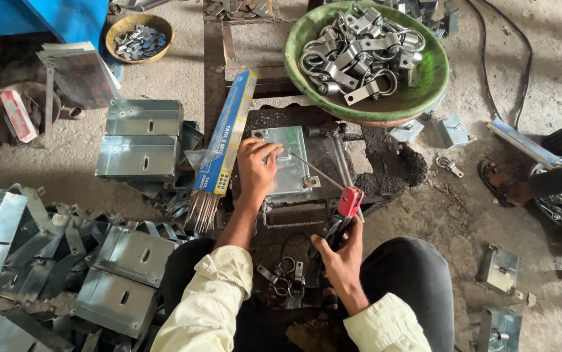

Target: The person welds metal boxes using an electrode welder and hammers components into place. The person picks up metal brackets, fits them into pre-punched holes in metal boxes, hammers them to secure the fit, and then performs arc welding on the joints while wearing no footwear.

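My left hand rests flat on a grey sheet-metal box piece that lies on a dark welding jig, fingers on its top left corner. My right hand grips a black electrode holder with a red head. A thin welding rod runs from the holder up and left, its tip over the box piece near my left fingers. Small metal clamp rings lie between my knees.
A green bowl full of metal pipe clamps stands beyond the jig. A blue packet of welding rods lies left of it, next to stacked metal boxes. More box blanks pile at left. Another person's sandalled foot is at right.
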